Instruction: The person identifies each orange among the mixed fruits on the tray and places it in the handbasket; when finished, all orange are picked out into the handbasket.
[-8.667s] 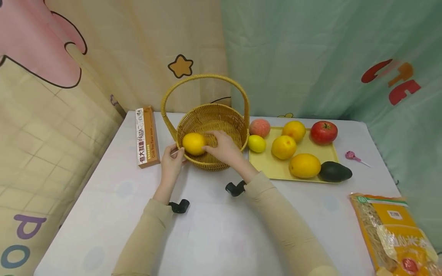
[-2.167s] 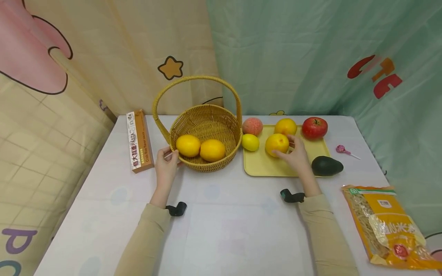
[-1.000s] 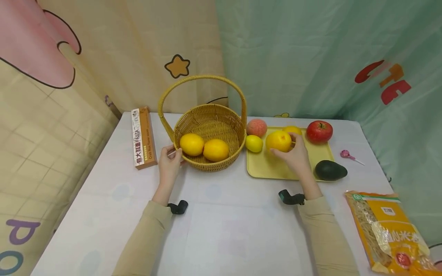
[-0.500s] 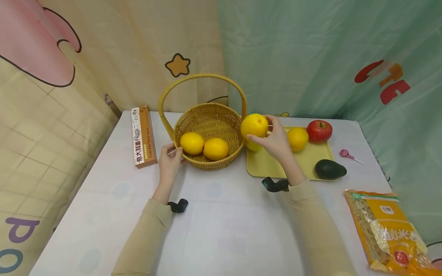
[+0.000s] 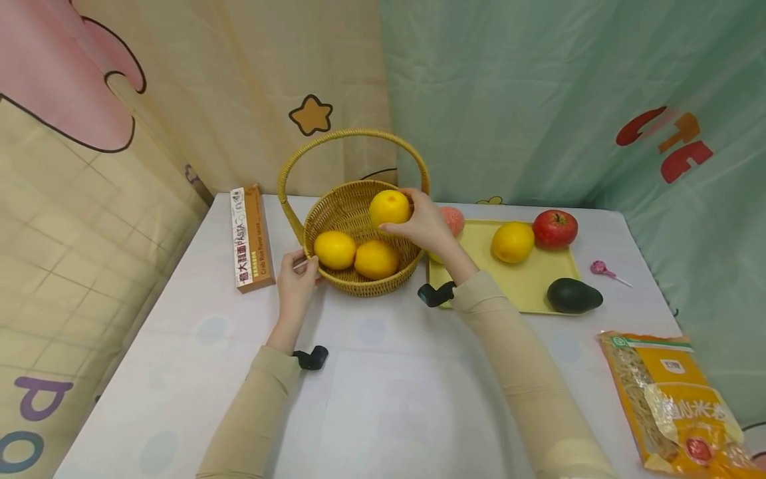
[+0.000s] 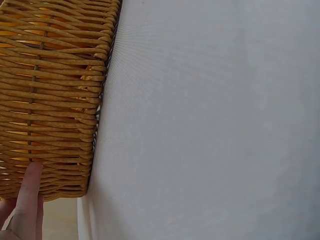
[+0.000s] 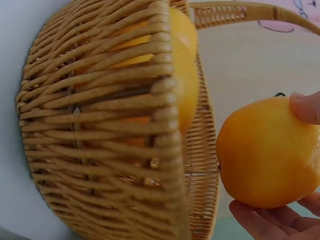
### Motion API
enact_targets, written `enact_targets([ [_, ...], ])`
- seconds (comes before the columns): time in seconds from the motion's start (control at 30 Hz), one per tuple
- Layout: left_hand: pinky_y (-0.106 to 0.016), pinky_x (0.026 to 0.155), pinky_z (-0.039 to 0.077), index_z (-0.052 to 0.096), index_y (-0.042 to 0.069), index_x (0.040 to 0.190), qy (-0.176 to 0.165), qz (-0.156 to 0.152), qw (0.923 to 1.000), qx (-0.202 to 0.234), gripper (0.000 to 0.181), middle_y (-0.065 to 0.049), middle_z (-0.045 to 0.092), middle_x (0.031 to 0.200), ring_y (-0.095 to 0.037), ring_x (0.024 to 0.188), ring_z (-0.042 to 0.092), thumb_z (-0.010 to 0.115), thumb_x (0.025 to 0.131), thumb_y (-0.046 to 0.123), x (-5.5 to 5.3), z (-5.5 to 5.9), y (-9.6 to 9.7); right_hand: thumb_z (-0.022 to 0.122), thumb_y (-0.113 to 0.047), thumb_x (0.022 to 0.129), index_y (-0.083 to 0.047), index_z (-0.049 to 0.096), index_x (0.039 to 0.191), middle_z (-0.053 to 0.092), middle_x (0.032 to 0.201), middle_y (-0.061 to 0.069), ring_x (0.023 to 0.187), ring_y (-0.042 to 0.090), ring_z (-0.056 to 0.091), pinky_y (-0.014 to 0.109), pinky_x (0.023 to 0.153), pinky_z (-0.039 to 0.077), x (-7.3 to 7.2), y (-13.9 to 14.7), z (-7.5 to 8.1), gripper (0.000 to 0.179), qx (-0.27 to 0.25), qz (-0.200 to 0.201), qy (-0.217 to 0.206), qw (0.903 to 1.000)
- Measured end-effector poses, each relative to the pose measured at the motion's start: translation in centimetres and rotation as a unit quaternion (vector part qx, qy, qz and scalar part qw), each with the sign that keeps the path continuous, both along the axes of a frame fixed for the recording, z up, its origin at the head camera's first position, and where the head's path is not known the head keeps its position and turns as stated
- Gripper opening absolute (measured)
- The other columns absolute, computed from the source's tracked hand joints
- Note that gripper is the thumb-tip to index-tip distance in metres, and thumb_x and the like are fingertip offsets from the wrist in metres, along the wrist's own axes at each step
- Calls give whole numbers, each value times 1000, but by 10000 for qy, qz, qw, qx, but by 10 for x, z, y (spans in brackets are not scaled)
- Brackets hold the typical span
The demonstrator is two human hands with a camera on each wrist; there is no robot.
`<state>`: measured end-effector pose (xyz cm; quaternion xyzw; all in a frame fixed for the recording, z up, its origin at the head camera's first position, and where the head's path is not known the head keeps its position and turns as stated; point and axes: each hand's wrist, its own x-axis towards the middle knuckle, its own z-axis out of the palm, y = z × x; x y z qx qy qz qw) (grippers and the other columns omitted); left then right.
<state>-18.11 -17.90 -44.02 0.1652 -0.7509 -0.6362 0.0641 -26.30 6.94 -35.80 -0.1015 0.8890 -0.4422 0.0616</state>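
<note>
My right hand (image 5: pixel 427 223) holds a round yellow-orange fruit (image 5: pixel 389 207) by its sides, above the right part of the wicker basket (image 5: pixel 368 287). In the right wrist view the fruit (image 7: pixel 267 152) hangs beyond the basket's rim, apart from it, with the thumb on one side and fingers on the other. With thumb and fingers, my left hand (image 5: pixel 294 286) grips the basket's front left rim. A finger (image 6: pixel 31 185) lies against the weave in the left wrist view. Two yellow fruits, one at left (image 5: pixel 335 250) and one beside it (image 5: pixel 376 259), lie inside the basket.
Right of the basket lies a yellow tray (image 5: pixel 479 293) with another yellow fruit (image 5: pixel 512 242), a red apple (image 5: pixel 554 229) and an avocado (image 5: pixel 574 296). A pink fruit (image 5: pixel 453 220) is partly hidden. Further out are a lollipop (image 5: pixel 601 268), noodle bag (image 5: pixel 670 399) and pasta box (image 5: pixel 254 239).
A second yellow fruit went from tray to basket earlier. Since then my right hand has lifted the round fruit off the tray and carried it left over the basket. My left hand stays at the rim.
</note>
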Motion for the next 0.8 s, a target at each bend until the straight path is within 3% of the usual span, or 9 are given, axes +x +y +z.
enact_targets([
  [0.4, -34, 86, 63, 43, 0, 138, 17, 31, 10000, -12, 43, -19, 50, 137, -30, 118, 60, 55, 100, 19, 1, 0, 1, 79, -35, 82, -4, 32, 146, 49, 143, 16, 124, 28, 52, 41, 111, 47, -15, -32, -16, 85, 446, 46, -166, 9989],
  [0.67, -36, 86, 63, 43, 0, 138, -33, 55, 10000, -44, 43, -18, 50, 136, -30, 117, 60, 55, 101, 20, -1, 0, 1, 69, -21, 93, -6, 55, 134, 58, 135, 14, 123, 28, 55, 39, 107, 50, -17, -39, -23, 46, 729, 334, -222, 9965],
  [0.8, -36, 87, 63, 42, 1, 138, -83, 56, 9999, -71, 44, -18, 50, 137, -30, 118, 60, 55, 101, 20, -1, -1, 1, 65, -21, 95, -8, 57, 136, 56, 141, 11, 125, 27, 55, 37, 107, 51, -17, -39, -29, 43, 935, 589, -216, 9936],
])
